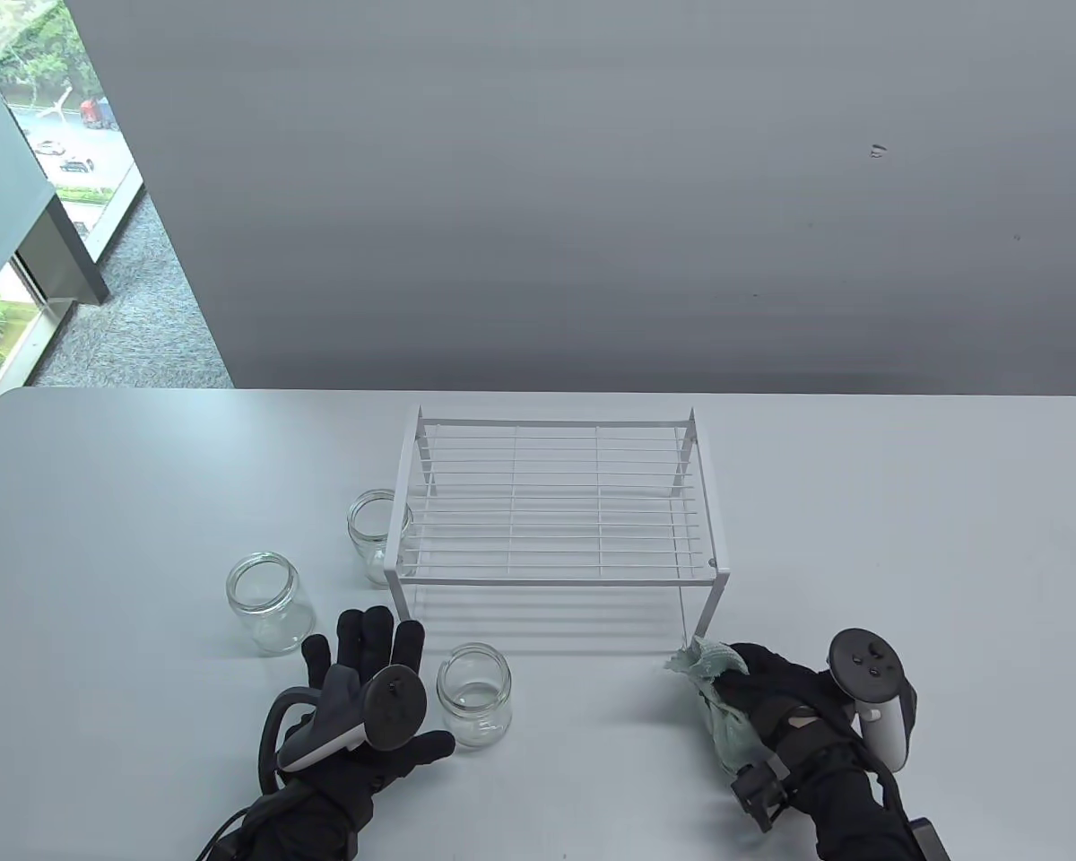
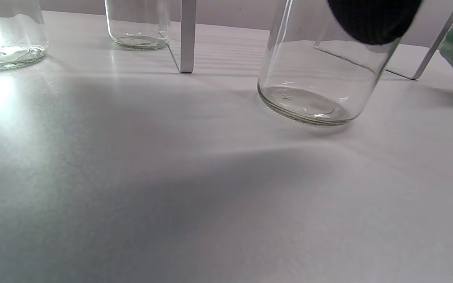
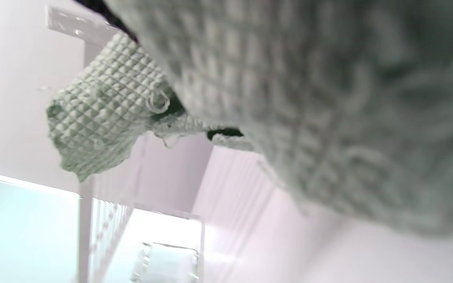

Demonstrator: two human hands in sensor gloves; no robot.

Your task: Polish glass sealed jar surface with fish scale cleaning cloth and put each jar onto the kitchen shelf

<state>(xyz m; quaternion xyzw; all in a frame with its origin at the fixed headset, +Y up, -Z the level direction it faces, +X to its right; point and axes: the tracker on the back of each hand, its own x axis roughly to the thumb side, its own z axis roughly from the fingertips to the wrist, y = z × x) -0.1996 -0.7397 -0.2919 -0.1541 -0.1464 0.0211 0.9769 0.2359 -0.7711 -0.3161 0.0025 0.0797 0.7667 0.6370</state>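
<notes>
Right hand [image 1: 771, 691] clutching bunched cloth [image 1: 717, 708]; left hand [image 1: 368, 691] spread beside upright, mouth-up jar [image 1: 474, 695].

Window daylight glares from the left; right wrist view's cloth [image 3: 328, 118] blurred.

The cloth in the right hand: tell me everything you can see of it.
The cloth is pale green, with a fine scale-like quilted weave that shows close up in the right wrist view. It is crumpled, not spread flat, and the right hand grips it, gloved fingers curled over its middle. One frayed corner sticks out toward the front right leg of the wire shelf; another fold trails back under the wrist. It sits low over the table; whether it touches it is unclear.
</notes>
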